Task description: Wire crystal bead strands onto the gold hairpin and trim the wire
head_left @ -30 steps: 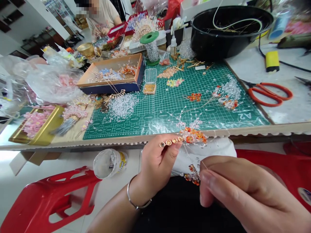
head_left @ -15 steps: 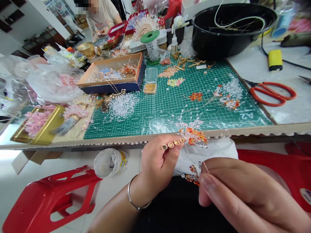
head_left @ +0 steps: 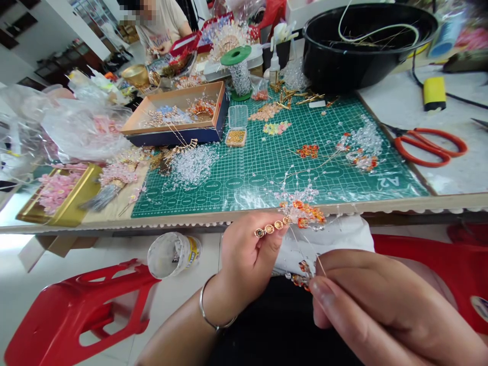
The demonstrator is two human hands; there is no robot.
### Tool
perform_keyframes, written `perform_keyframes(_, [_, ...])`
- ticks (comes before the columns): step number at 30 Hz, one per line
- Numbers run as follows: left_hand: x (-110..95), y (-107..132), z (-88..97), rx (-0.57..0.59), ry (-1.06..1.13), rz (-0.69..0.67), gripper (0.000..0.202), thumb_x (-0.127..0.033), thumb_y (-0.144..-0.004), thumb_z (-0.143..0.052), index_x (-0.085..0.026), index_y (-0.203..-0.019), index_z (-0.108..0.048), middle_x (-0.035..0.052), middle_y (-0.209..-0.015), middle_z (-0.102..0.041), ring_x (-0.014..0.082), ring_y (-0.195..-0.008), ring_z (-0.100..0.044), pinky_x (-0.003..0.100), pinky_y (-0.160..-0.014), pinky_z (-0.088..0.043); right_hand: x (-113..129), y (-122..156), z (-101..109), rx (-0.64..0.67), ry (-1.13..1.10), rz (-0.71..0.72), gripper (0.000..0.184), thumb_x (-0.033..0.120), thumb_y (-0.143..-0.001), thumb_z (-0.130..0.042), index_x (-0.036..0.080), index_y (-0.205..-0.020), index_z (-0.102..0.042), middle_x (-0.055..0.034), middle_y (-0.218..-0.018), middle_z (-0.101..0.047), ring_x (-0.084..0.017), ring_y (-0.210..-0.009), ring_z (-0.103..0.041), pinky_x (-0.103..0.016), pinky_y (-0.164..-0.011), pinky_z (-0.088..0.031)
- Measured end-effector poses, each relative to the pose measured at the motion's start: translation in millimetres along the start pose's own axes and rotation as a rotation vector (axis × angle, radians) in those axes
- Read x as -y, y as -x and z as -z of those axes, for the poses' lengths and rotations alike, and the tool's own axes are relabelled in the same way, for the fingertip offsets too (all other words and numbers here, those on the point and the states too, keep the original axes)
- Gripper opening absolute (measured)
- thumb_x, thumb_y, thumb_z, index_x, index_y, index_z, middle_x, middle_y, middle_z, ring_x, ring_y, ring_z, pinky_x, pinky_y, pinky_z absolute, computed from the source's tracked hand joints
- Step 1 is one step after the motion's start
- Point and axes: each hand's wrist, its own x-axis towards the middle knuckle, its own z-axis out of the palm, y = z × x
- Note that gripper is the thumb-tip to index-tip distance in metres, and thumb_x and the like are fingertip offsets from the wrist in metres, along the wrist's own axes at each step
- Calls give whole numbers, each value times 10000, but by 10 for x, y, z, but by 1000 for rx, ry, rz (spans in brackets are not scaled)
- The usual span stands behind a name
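Note:
My left hand [head_left: 247,254] is closed on a beaded hair ornament [head_left: 305,213], with clear and orange beads and a row of round gold settings [head_left: 269,229] along its near end. My right hand [head_left: 373,295] pinches a thin wire [head_left: 321,264] between thumb and forefinger. That wire runs up to the ornament by my left hand. Another cluster of orange and clear beads [head_left: 301,277] hangs just left of my right fingertips; how it is attached is hidden. Both hands are over my lap, in front of the table edge.
On the green cutting mat [head_left: 244,193] lie clear beads [head_left: 194,165], orange beads [head_left: 308,151] and a small box of gold beads [head_left: 236,136]. Red-handled scissors [head_left: 430,147] rest at right, near a black basin [head_left: 366,56]. A red stool [head_left: 76,315] stands at lower left. Another person [head_left: 163,25] sits across.
Both hands keep their holds and have hardly moved. The wire between them bows a little more, and the bead clusters have shifted slightly.

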Motion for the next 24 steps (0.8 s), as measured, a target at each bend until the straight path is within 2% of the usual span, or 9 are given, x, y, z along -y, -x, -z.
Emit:
perform_keyframes(3, [-4, -5, 3, 1, -4, -4, 84, -198, -948, -575, -202, -990, -648, 6, -884, -741, 125, -821, -699, 225, -740, -537, -8, -2, 10, 5, -53, 10, 392, 187, -1009, -395, 212, -659, -570, 7, -515, -527, -83, -402, -473, -214, -448, -435])
perform_keyframes(8, [-10, -2, 7, -2, -13, -6, 74, -205, -947, -582, -205, -978, -649, 1, -882, -740, 118, -815, -697, 216, -733, -536, -2, -40, -20, -20, -111, 25, 351, 142, -994, -414, 205, -690, -578, 1, -564, -577, -88, -466, -554, -217, -431, -406])
perform_keyframes(17, [1, -5, 22, 7, -40, -62, 121, -201, -939, -588, -194, -1053, -626, 10, -910, -750, 131, -835, -702, 237, -751, -533, -5, -44, 38, 29, -125, -6, 404, 175, -1014, -391, 206, -626, -497, 34, -494, -446, -72, -407, -422, -218, -409, -355])
perform_keyframes(20, [-24, -12, 30, 11, -53, -36, 99, -205, -948, -573, -201, -1027, -632, 6, -901, -749, 131, -827, -704, 235, -740, -537, 2, -39, 38, 53, -95, 16, 396, 181, -1005, -404, 212, -622, -498, 29, -503, -452, -82, -416, -435, -235, -427, -372])
perform_keyframes(24, [-60, -4, 36, 8, -59, 1, 86, -213, -950, -570, -209, -1000, -640, -5, -863, -740, 123, -788, -698, 227, -706, -532, 22, -43, -2, 19, -66, 26, 343, 121, -974, -409, 199, -664, -531, 26, -538, -478, -77, -444, -456, -239, -409, -333])
